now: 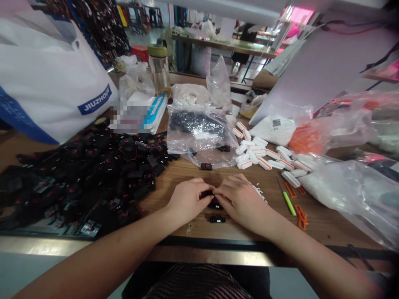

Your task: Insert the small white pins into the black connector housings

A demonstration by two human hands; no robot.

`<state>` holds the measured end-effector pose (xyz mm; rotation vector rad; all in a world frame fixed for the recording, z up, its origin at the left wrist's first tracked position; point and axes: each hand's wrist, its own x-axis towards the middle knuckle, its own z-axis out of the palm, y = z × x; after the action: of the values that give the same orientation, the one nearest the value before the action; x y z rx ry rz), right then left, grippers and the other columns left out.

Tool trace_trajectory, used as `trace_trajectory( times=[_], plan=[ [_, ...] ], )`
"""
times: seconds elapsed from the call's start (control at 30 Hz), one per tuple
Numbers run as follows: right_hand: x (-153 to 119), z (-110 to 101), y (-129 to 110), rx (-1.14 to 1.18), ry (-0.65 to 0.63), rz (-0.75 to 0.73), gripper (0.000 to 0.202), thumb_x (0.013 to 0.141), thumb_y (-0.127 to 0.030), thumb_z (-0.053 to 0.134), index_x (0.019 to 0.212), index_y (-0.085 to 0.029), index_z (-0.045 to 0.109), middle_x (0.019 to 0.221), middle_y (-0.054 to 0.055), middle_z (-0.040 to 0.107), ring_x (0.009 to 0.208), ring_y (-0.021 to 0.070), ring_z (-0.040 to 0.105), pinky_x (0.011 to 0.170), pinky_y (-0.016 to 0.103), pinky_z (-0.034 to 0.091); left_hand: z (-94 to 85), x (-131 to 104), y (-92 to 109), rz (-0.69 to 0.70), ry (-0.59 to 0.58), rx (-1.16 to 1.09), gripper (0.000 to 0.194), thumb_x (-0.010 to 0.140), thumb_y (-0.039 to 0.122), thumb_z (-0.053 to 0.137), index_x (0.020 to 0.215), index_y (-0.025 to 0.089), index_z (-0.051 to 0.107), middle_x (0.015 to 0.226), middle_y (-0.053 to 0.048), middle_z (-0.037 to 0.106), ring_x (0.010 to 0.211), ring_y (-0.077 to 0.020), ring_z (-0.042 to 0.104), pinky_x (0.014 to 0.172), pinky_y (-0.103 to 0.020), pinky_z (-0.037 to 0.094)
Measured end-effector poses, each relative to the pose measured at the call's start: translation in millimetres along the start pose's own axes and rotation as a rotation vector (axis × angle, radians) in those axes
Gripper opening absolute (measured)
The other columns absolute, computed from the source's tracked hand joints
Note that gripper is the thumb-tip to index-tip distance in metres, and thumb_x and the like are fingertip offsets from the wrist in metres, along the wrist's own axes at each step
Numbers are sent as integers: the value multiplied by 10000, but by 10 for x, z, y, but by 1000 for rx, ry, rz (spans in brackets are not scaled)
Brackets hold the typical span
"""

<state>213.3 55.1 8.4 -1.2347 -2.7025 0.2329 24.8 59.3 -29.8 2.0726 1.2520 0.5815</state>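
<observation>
My left hand [187, 199] is closed, pinching a small black plastic part [206, 194] between thumb and fingers. My right hand [238, 201] meets it at the part's right end, fingertips pinched together; what they grip is too small to make out. Just below the fingertips lies a black part with two white dots [216, 205], and nearer the table edge a similar black piece [217, 219]. Beyond the hands a black piece with a red mark [206, 166] lies on the wood. Tiny white bits [258, 191] are scattered beside my right hand, partly hidden by it.
Left is a large heap of black parts [121, 166]. A clear bag of black parts [199, 128] lies ahead. White pieces with orange stripes [255, 153], a green-handled pointed tool [289, 203], orange frames [301, 218] and plastic bags [346, 187] are on the right.
</observation>
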Motion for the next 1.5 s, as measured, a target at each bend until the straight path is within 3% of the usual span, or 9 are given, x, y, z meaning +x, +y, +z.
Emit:
trace_trajectory(
  times=[0.3,0.6,0.77,0.87,1.0,1.2,1.33,1.4,1.5],
  plan=[
    [-34,-24,5,52,4,-5,220,952,-219,546,822,-205,722,789,29,680,801,186,567,805,349,349,5,4,5,17,-1,-2,187,844,169,676,1002,241,745,865,10,687,778,-169,630,688,-282,467],
    [596,18,439,59,7,97,323,823,-169,626,1138,-174,696,1066,104,697,953,244,645,856,384,464,2,0,20,22,0,56,122,817,171,697,924,220,665,845,19,647,656,-140,571,632,-280,438],
    [714,50,477,104,-29,76,265,814,-160,624,1057,-160,731,1024,99,746,943,253,671,876,408,481,8,-26,-11,62,30,-4,168,799,130,656,942,216,673,842,19,600,630,-123,539,613,-280,429],
    [572,-64,506,352,-27,196,233,833,-242,640,1030,-172,743,948,65,763,811,192,681,770,339,514,-13,-43,-25,97,79,-114,226,782,79,608,963,207,653,830,20,567,621,-106,529,584,-249,435],
    [295,-240,464,695,-107,276,252,871,-355,635,1017,-185,747,880,24,763,743,145,659,695,287,510,-39,-37,-33,71,330,-147,258,813,161,676,1062,201,618,930,-14,587,660,-110,543,553,-234,456],
    [-1,-317,109,892,-76,288,210,894,-336,628,970,-185,753,851,25,747,738,133,633,697,281,507,-14,-29,-29,468,297,-190,282,925,176,640,1187,281,650,1134,-45,665,1000,-171,646,785,-300,571],
    [-281,-267,313,825,133,389,264,870,-394,655,1059,-230,740,932,28,759,821,164,668,752,310,529,-8,-47,-20,432,316,-174,172,936,173,624,1074,246,697,1039,-38,707,932,-161,673,828,-316,567],
    [-469,-241,583,614,257,486,228,888,-372,599,887,-204,753,869,37,755,789,175,662,736,318,519,-10,-42,-26,329,341,-179,136,937,198,625,1048,237,693,1002,-34,709,894,-161,673,761,-293,566],
    [-724,-201,937,330,101,628,191,827,-315,610,786,-196,754,754,22,735,706,181,649,677,305,492,-9,-7,-56,225,355,-141,104,938,219,621,1031,229,666,1003,-34,685,889,-169,649,705,-277,542]
  ],
)
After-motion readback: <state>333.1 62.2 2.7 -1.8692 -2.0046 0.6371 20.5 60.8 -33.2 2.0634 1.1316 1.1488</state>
